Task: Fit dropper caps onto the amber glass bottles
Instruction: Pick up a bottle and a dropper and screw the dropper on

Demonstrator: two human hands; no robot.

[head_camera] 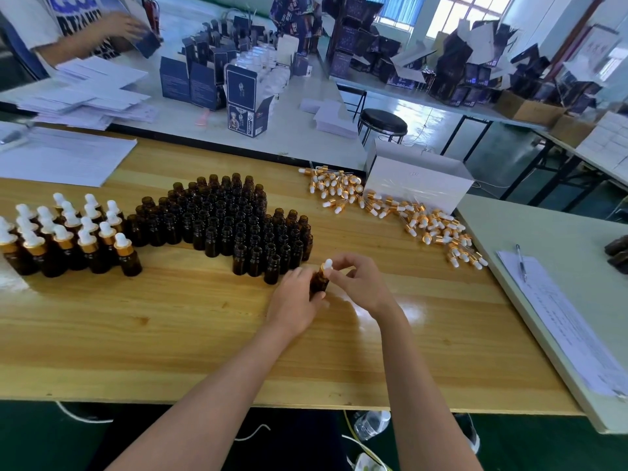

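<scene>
The left hand [295,297] is holding one amber bottle [319,283] upright, just in front of the uncapped bottles [231,219] on the table [170,334], its grip curling round the glass. The right hand [360,283] is working directly above, its grip pinching the dropper cap [327,265] along the bottle's vertical axis. Whether the cap is seating squarely is hard to tell, as fingers are hiding the collar.

**Colours on the wooden table [153,334].**
The tabletop is honey-yellow with streaked brown grain. The open bottles [231,219] toward the far edge are dark amber-brown. The capped bottles [64,239] at the left edge bear gold collars and white bulbs, as do the loose dropper caps [418,219] near the right edge. The box [418,181] is white; the cartons [241,96] beyond are apparently navy, printed.
</scene>
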